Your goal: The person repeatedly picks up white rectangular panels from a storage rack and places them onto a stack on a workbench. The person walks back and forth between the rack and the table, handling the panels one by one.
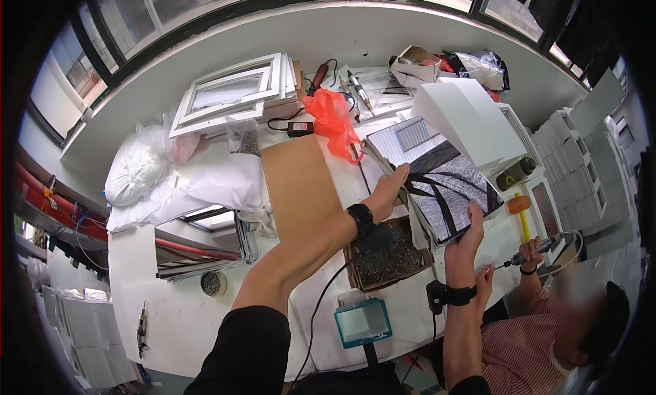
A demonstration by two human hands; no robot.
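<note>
Both my hands are on a rectangular mirror panel (454, 183), which lies tilted over the right part of the table and reflects dark straps and a ribbed ceiling. My left hand (391, 190) grips its left edge, with more thin sheets showing beneath that edge. On the lower right edge, my right hand (467, 241) holds the panel with its fingers partly hidden. Just below is a cardboard box of small dark screws or nails (389, 258). A brown board (301, 180) lies left of my left hand.
Another mirror stack (195, 241) and a round tin of small metal pieces (213, 283) stand left. White frames (229, 94) and a red plastic bag (331, 121) lie farther back. A teal-rimmed container (363, 324) is near. At right, a co-worker (526, 340) holds a power screwdriver (540, 248) beside a mallet (520, 207).
</note>
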